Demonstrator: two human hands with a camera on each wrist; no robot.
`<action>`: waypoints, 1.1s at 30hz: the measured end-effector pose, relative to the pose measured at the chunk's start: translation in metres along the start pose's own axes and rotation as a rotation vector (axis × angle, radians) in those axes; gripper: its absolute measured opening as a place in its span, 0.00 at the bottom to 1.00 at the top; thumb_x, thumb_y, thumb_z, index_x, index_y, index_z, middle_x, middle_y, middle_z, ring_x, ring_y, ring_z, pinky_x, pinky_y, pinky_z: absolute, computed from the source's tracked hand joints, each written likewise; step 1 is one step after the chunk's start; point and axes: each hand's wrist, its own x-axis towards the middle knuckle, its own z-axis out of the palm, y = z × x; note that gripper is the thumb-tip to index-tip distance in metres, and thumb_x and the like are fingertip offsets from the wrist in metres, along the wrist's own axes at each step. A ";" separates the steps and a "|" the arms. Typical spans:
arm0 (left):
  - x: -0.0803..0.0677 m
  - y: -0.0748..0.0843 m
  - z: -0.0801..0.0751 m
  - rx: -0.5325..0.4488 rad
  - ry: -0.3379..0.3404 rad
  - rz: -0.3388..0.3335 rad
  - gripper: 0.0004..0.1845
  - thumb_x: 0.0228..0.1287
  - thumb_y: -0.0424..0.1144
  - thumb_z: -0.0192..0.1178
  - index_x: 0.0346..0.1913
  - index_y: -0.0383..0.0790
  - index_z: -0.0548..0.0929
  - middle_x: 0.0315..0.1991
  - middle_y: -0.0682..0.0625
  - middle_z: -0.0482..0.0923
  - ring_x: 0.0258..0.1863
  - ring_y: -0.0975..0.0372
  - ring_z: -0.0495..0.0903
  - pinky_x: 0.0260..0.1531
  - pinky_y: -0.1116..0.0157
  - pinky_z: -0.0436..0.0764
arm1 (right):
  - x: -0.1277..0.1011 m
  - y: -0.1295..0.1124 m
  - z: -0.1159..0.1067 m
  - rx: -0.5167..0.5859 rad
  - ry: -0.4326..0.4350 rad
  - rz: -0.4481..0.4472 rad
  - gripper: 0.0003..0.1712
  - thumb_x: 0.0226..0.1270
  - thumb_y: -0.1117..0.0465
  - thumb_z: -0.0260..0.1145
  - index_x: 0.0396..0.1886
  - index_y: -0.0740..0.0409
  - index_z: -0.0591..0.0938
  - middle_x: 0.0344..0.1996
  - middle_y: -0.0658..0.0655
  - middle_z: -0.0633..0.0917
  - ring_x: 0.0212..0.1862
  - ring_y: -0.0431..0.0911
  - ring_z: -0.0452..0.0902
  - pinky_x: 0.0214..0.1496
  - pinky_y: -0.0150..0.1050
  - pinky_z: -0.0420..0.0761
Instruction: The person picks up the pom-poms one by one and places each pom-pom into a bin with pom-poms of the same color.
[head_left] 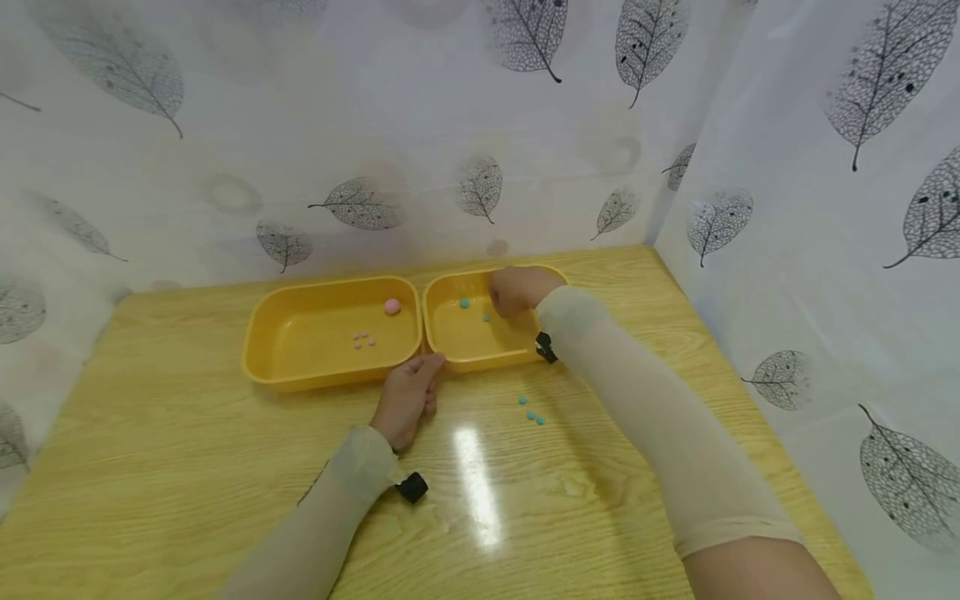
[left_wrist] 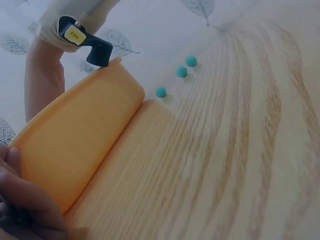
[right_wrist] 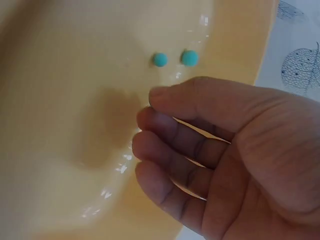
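Observation:
Two yellow plastic trays stand side by side on the table. My left hand pinches the near left rim of the right tray, close to where the trays meet. Inside that tray, toward its right end, is my right hand. Its fingers are loosely bent, with the thumb close to the index fingertip. Nothing shows between them in the right wrist view. A small turquoise ball and a slightly larger-looking turquoise ball lie on the tray floor, apart from the fingers.
In the left tray are one larger pink ball and several small pink balls. Three turquoise balls lie on the wooden table in front of the right tray. A leaf-patterned white curtain hangs behind and at the right.

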 end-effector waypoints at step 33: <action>-0.003 0.000 0.001 0.011 0.000 0.030 0.21 0.76 0.51 0.61 0.45 0.32 0.83 0.21 0.54 0.66 0.18 0.66 0.64 0.19 0.70 0.67 | -0.093 0.020 0.038 0.177 0.487 -0.144 0.07 0.72 0.64 0.66 0.46 0.58 0.86 0.39 0.52 0.86 0.40 0.47 0.80 0.47 0.46 0.81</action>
